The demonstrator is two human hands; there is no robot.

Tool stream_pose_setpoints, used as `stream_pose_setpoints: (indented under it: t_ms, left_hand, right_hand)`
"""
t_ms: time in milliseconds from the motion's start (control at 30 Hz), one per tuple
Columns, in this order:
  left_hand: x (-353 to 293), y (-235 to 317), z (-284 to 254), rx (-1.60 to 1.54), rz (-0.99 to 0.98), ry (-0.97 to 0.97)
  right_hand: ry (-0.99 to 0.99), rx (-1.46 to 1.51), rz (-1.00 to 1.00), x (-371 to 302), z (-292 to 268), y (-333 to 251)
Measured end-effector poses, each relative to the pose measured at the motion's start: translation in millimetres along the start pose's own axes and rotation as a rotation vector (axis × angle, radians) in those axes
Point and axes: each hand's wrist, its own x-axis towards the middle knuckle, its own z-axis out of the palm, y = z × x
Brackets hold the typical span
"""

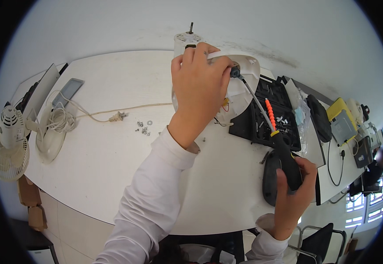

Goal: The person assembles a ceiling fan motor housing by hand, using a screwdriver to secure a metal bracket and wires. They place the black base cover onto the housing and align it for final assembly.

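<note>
My left hand is closed over a white plastic housing at the table's far edge, its fingers hiding much of it. A white slotted motor cover with a metal shaft stands up behind those fingers. In my right hand is a screwdriver with a black handle and yellow collar. Its long shank slants up and left to a small dark knob-like part beside my left fingertips; I cannot tell what its tip touches. Thin coloured wires hang below the housing.
An open black tool case with an orange flexible rod lies to the right. Nearer stands a dark rounded case. Loose screws and washers and a plug lie left of centre. A white fan is far left.
</note>
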Motion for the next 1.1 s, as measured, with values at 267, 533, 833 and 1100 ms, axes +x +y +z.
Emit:
stream_pose_setpoints:
  t_ms: [267, 533, 833, 1100]
  left_hand:
    - [0, 0, 0, 0.007, 0.007, -0.007]
    - [0, 0, 0, -0.027, 0.011, -0.002]
    - [-1, 0, 1, -0.028, 0.004, 0.01]
    - [0, 1, 1, -0.013, 0.027, 0.019]
  right_hand:
    - [0.094, 0.078, 0.052, 3, 9, -2]
    - [0.066, -0.091, 0.043, 8, -4, -7]
    - [0.096, -0.089, 0.074, 7, 2, -8]
    - [-0.119, 0.021, 0.311, 5, -11, 0]
